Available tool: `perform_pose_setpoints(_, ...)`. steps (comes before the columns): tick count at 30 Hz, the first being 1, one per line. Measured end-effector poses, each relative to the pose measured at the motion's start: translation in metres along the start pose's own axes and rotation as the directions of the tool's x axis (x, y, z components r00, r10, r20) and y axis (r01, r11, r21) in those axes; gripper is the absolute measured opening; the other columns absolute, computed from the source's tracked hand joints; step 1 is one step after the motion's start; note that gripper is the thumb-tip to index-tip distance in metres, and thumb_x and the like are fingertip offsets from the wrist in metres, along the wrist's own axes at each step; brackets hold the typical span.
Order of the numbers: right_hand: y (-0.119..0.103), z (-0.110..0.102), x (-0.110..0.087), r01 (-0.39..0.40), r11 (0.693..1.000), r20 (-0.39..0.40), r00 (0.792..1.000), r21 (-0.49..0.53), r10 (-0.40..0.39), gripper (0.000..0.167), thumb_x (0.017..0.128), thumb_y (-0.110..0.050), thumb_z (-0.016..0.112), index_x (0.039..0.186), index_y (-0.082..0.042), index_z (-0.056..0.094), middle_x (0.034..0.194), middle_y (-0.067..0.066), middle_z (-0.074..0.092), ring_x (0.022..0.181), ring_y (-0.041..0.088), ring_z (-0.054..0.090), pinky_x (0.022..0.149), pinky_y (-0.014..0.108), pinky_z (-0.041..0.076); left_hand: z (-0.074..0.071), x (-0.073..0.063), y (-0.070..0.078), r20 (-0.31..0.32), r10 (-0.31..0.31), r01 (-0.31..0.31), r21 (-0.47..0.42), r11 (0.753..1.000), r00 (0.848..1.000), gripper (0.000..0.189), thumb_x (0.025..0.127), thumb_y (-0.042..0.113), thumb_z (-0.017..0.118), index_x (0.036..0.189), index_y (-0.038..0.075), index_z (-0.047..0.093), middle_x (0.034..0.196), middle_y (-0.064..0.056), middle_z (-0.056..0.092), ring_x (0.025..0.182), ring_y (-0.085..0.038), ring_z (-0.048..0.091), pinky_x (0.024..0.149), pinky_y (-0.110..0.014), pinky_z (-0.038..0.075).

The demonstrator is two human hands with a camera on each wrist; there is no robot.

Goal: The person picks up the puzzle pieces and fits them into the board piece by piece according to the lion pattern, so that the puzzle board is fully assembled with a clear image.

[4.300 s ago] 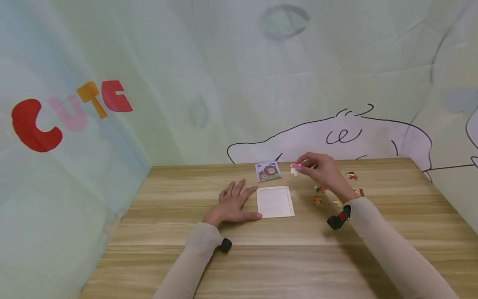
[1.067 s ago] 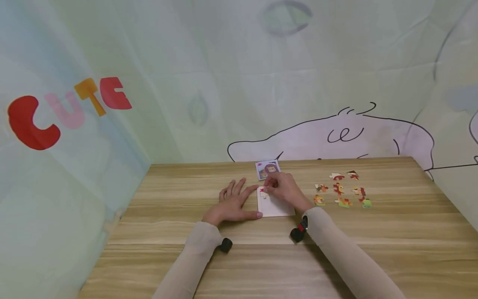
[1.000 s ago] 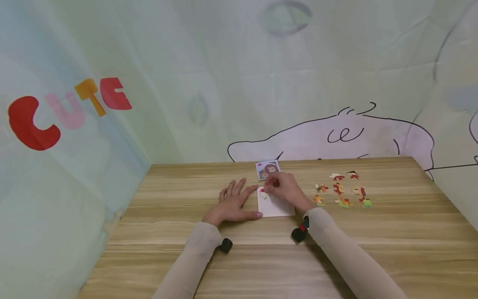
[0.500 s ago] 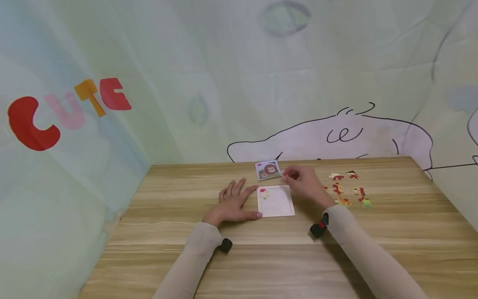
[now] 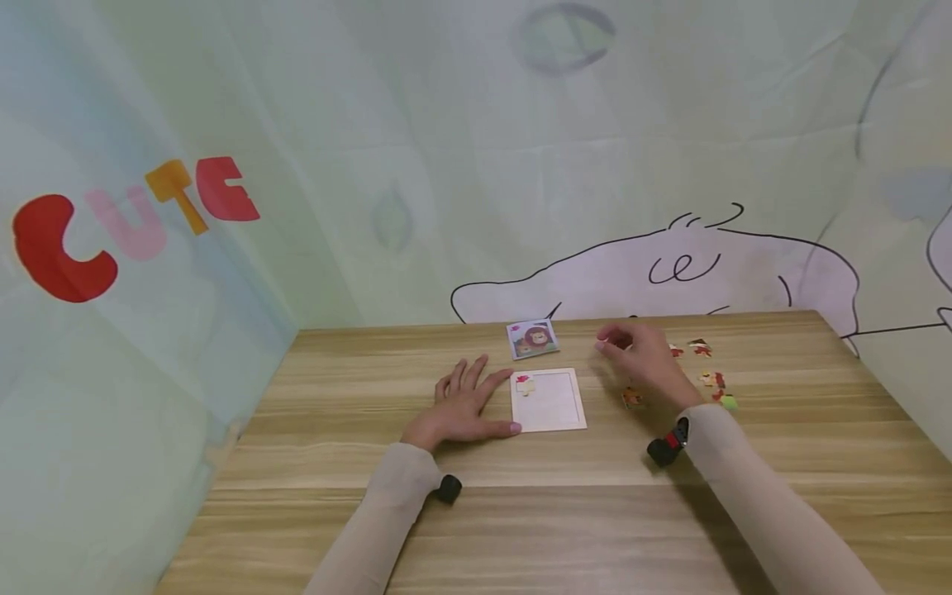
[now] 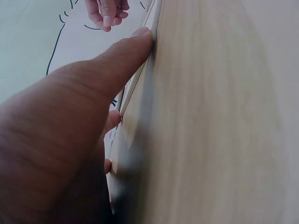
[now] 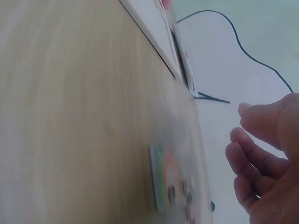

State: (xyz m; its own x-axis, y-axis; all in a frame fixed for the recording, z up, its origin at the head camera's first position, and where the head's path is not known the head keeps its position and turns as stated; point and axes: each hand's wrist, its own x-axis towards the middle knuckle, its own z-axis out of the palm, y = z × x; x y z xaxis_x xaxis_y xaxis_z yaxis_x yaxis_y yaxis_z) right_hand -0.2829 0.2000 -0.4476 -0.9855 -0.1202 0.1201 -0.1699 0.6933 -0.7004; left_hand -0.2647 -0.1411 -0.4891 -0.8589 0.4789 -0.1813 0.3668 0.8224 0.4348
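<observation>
A square white puzzle tray (image 5: 552, 413) lies flat on the table. One puzzle piece (image 5: 525, 386), pink and cream, sits in its far left corner. My left hand (image 5: 464, 409) rests on the table with its fingers spread, thumb and index finger touching the tray's left edge. In the left wrist view, that thumb (image 6: 135, 46) presses against the tray's side. Above the table, right of the tray, is my right hand (image 5: 635, 355), its fingers loosely bent. The right wrist view shows a gap between thumb and fingers (image 7: 247, 154), with nothing in it.
Behind the tray lies a lion picture card (image 5: 532, 339). Several loose puzzle pieces (image 5: 711, 379) are spread at the right, some hidden by my right hand. A printed cloth (image 5: 416, 165) stands along the table's back and left edges.
My right hand brought the pink piece to the tray's far left corner, let go of it, and moved back right over the loose pieces. The left hand stayed in place.
</observation>
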Motion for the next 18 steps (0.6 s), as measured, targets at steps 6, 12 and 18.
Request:
perform_pose_setpoints(6,0.010,-0.015,0.000,0.022,0.999,-0.003,1.000,-0.029,-0.022,0.026,0.108,-0.024,0.066,0.123,-0.004,0.073,0.115,0.018,0.074,0.103,0.031,0.067,0.078,0.031,0.053,0.000,0.001,0.000,-0.001,-0.001,0.001,0.003,1.000,1.000,0.099,0.090,0.075,0.067,0.171,0.043,0.019,0.184,-0.008,-0.007,0.169,-0.045,-0.011,0.130,-0.070,-0.001)
perform_pose_setpoints(12,0.021,-0.030,0.000,0.001,0.999,0.012,1.000,-0.050,0.000,0.029,0.108,-0.024,0.065,0.127,-0.002,0.072,0.119,0.020,0.074,0.106,0.033,0.066,0.081,0.031,0.051,0.000,0.002,-0.001,0.011,-0.009,0.009,0.005,1.000,1.000,0.100,0.090,0.075,0.068,0.171,0.043,0.019,0.184,-0.008,-0.008,0.169,-0.044,-0.013,0.130,-0.070,-0.001)
perform_pose_setpoints(18,0.039,-0.046,0.004,-0.010,0.997,0.044,0.999,-0.083,0.013,0.032,0.109,-0.017,0.064,0.132,0.003,0.070,0.123,0.025,0.073,0.107,0.035,0.067,0.083,0.033,0.052,0.000,0.001,-0.001,0.017,-0.010,0.010,-0.002,1.000,1.000,0.100,0.090,0.075,0.067,0.171,0.043,0.019,0.184,-0.007,-0.009,0.169,-0.044,-0.013,0.130,-0.071,-0.002)
